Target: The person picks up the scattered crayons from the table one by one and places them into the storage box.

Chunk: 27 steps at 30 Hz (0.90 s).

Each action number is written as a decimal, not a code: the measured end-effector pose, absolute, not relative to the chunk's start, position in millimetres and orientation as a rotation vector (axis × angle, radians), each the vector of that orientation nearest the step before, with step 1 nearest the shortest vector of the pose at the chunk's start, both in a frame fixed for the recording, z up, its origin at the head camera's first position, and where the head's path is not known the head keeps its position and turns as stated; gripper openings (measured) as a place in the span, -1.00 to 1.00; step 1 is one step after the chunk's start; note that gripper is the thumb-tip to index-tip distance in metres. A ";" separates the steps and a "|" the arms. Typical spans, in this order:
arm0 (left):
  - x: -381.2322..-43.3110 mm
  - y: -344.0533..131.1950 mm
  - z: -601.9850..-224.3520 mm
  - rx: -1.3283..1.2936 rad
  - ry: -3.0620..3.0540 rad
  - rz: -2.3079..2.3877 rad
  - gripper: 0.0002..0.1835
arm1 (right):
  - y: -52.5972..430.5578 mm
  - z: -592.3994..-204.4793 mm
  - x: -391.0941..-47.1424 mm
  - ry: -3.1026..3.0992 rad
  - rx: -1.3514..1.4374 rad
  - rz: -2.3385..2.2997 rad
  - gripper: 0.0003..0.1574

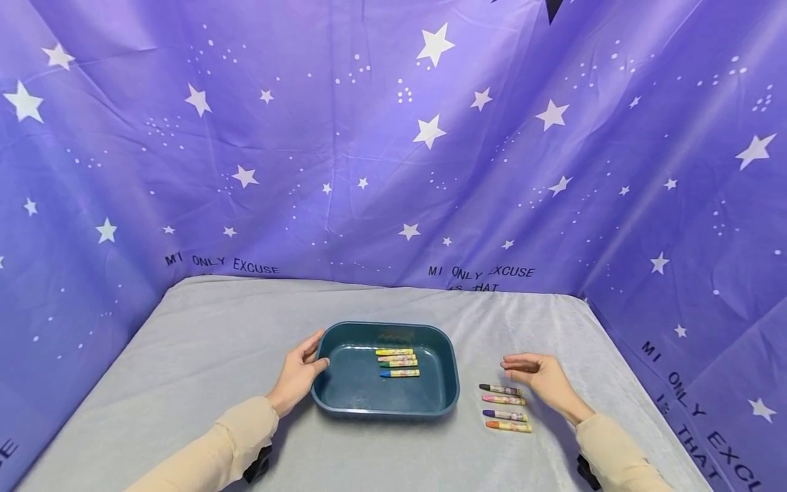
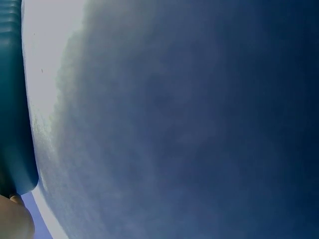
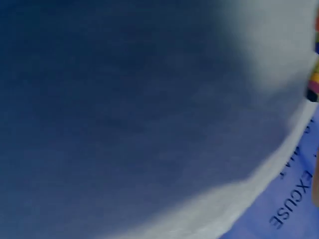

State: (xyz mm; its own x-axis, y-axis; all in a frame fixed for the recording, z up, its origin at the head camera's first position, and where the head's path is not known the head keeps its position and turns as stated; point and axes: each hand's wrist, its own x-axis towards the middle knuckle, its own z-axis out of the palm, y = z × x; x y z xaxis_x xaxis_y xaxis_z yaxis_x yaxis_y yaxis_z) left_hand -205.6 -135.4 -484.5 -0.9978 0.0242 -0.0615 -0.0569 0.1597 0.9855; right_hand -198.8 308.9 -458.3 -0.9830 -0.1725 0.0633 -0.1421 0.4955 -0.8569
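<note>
A dark teal tray (image 1: pixel 344 411) stands on the cloth, with my left hand (image 1: pixel 298 372) gripping its left rim, thumb over the edge and fingers outside. Inside lie several crayons, among them a yellow crayon (image 1: pixel 394 352), a green crayon (image 1: pixel 399 364) and a blue crayon (image 1: pixel 400 374). Right of the tray, a black crayon (image 1: pixel 501 389), a pink crayon (image 1: pixel 503 400), a purple crayon (image 1: pixel 505 415) and an orange crayon (image 1: pixel 509 427) form a column. My right hand (image 1: pixel 544 383) hovers beside the black one, fingers loosely bent, nothing visible in them. Tray side (image 2: pixel 15 114) shows in the left wrist view.
Grey cloth (image 1: pixel 233 328) covers the table. Purple star-printed curtains (image 1: pixel 344 137) hang at the back and both sides. Crayon ends (image 3: pixel 313 92) just enter the right wrist view at its edge.
</note>
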 end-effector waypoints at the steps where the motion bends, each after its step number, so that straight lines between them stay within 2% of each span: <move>1: -205.5 -135.5 -484.3 -0.031 2.343 1.992 -0.32 | 311.0 -460.8 -198.0 2.674 -0.266 -1.536 -0.55; 8: -205.3 -135.4 -483.6 -0.039 2.336 2.004 -0.32 | 318.2 -473.1 -195.9 2.536 -0.298 -1.511 -0.51; 21: -205.3 -134.4 -483.8 -0.041 2.334 2.002 -0.31 | 309.8 -478.8 -195.4 2.697 -0.352 -1.252 -0.70; 27: -205.8 -134.7 -483.3 -0.035 2.340 1.993 -0.32 | 303.1 -467.8 -197.4 2.795 -0.301 -1.265 -0.71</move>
